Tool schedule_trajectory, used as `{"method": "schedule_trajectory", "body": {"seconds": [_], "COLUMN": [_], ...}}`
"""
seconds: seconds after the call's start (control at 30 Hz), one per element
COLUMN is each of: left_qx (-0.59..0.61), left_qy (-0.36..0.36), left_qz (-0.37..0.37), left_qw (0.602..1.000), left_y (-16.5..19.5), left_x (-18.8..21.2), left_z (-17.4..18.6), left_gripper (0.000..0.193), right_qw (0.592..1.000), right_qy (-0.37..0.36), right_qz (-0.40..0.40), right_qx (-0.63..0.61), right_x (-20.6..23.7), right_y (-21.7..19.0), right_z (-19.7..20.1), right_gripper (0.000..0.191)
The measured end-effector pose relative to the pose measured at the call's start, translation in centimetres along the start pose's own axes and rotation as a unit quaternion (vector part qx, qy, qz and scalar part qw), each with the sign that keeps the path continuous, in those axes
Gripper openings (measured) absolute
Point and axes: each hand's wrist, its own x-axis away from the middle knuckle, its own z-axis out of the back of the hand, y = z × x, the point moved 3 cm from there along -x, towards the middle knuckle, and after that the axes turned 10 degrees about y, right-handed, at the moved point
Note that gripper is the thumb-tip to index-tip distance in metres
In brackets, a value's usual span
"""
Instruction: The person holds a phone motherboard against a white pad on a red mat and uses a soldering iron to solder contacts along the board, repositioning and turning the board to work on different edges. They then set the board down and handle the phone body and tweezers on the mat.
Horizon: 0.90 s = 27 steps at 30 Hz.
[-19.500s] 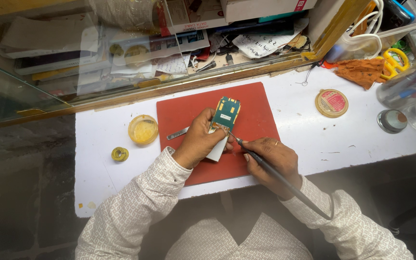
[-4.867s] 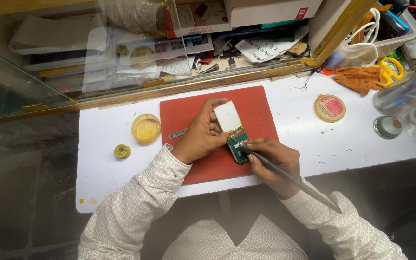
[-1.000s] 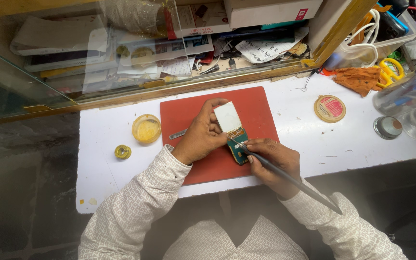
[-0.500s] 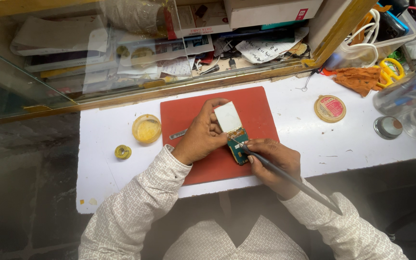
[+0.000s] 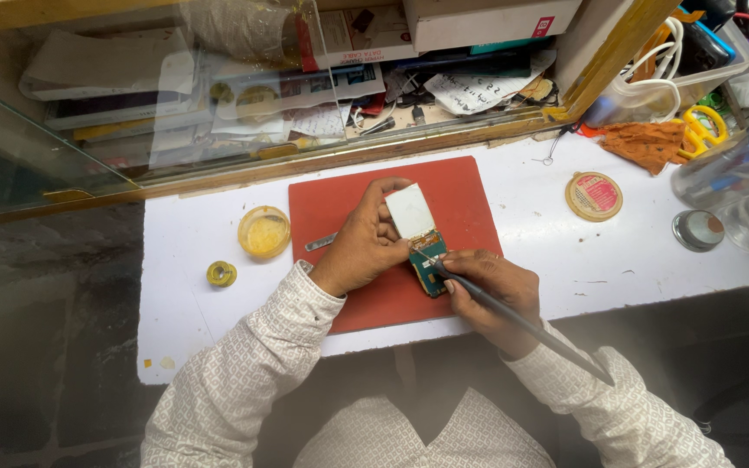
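I've got the left hand (image 5: 364, 247) clamped over the small green circuit board (image 5: 427, 264), fingers curled round its upper end where a white rectangular panel (image 5: 409, 211) sits on it, so the board is pinned flat against the red mat (image 5: 470, 195) and can't skate while it's worked on; the board lies on the mat's right half, just left of the right hand, green end pointing toward me. Right hand (image 5: 496, 295) is closed pen-style on a long dark thin tool (image 5: 522, 322), looks like a soldering iron or probe, can't tell which, tip resting at the board's edge right where the white panel meets the green part, shaft running back over the wrist toward the lower right, a low angle that I judge gives fine control at the tip. Both wrists rest on the mat, probably for steadiness. A slim metal tool (image 5: 321, 243), maybe tweezers, pokes out from under the left hand onto the mat. Off the mat on the white table (image 5: 184, 329): a round yellow tub (image 5: 263, 232) and a small yellow spool (image 5: 221, 274) to the left, near the holding hand; a round flat tin with pink label (image 5: 594, 196), a small metal lid (image 5: 697, 230), an orange rag (image 5: 648, 143) and yellow-handled scissors (image 5: 697, 130) to the right, well apart from the work
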Motion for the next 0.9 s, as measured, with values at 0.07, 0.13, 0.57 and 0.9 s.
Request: {"method": "schedule_trajectory", "body": {"seconds": [0.07, 0.13, 0.57, 0.9], "left_qx": [0.001, 0.006, 0.014, 0.006], "left_qy": [0.001, -0.001, 0.000, -0.001], "left_qz": [-0.002, -0.007, -0.005, -0.002], "left_qw": [1.000, 1.000, 1.000, 1.000], "left_y": [-0.04, -0.06, -0.52, -0.36], "left_x": [0.00, 0.02, -0.05, -0.08], "left_z": [0.01, 0.03, 0.03, 0.05], "left_gripper": [0.069, 0.069, 0.070, 0.070], "right_qw": [1.000, 1.000, 1.000, 1.000], "right_qy": [0.000, 0.000, 0.001, 0.004], "right_qz": [0.001, -0.004, -0.011, -0.004], "right_qx": [0.001, -0.003, -0.012, 0.006], "right_x": [0.01, 0.04, -0.01, -0.08], "right_y": [0.02, 0.07, 0.05, -0.03], "right_z": [0.03, 0.01, 0.00, -0.01], "right_gripper": [0.023, 0.023, 0.023, 0.024]}}
